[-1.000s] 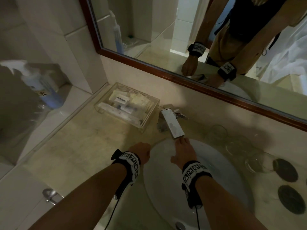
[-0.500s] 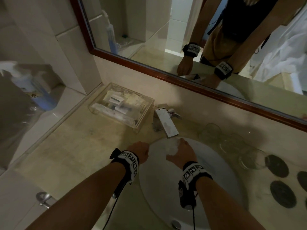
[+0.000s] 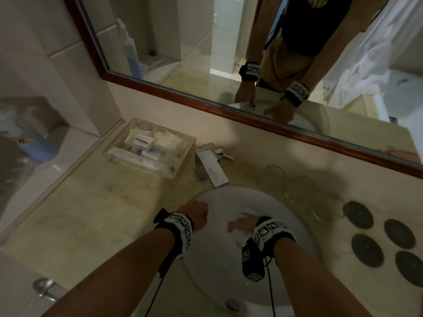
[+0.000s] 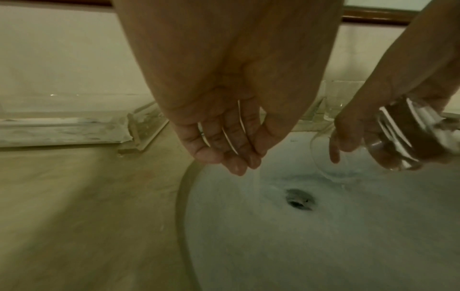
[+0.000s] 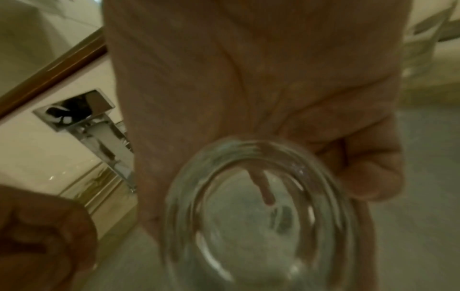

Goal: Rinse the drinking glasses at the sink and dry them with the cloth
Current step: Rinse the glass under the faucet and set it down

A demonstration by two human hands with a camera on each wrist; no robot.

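My right hand (image 3: 240, 226) grips a clear drinking glass (image 3: 239, 239) over the middle of the white sink (image 3: 217, 282). In the left wrist view the glass (image 4: 408, 141) is tipped with its mouth down toward the basin. The right wrist view looks at its thick base (image 5: 261, 226), with my thumb (image 5: 368, 169) on its side. My left hand (image 4: 236, 163) hangs empty over the sink's left rim, fingers relaxed and pointing down. Three more clear glasses (image 3: 299, 188) stand on the counter right of the faucet (image 3: 210, 168).
A clear box of toiletries (image 3: 148, 147) sits left of the faucet. Several dark round coasters (image 3: 359, 213) lie on the counter at the right. A spray bottle (image 3: 27, 143) stands far left. The drain (image 4: 298, 200) is open below the hands. A mirror runs along the back wall.
My right hand has drawn the glass back from under the faucet spout to the middle of the basin and tipped it over. The left hand has stayed at the sink's left rim.
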